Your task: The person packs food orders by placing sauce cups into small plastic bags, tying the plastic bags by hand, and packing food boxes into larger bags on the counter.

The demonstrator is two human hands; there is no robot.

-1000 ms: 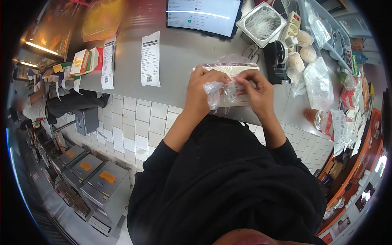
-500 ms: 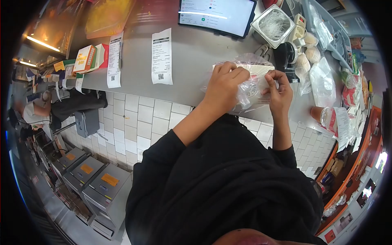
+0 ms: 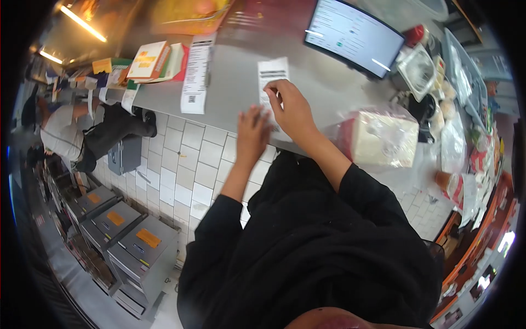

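Observation:
Both hands are over a printed receipt (image 3: 273, 68) at the steel counter's front edge. My right hand (image 3: 290, 107) lies across the receipt, its fingers bent and drawn together near the paper's middle; whether they pinch it is hidden. Just left of the receipt's lower part is my left hand (image 3: 254, 131), slightly blurred, with its fingers apart and nothing in them. A pale box in a clear plastic bag (image 3: 385, 138) sits on the counter to the right, touched by neither hand. Another long receipt (image 3: 197, 74) lies to the left.
A tablet (image 3: 355, 35) stands at the back, beside a metal container (image 3: 417, 71). Small cartons (image 3: 150, 60) are at the left, near a yellow-filled tray (image 3: 189, 15). A cup (image 3: 446, 181) stands at the right. Another person (image 3: 66, 131) bends over at far left.
Both hands have left the bagged box and moved left to the receipt. The view has turned, so the counter's things appear further right.

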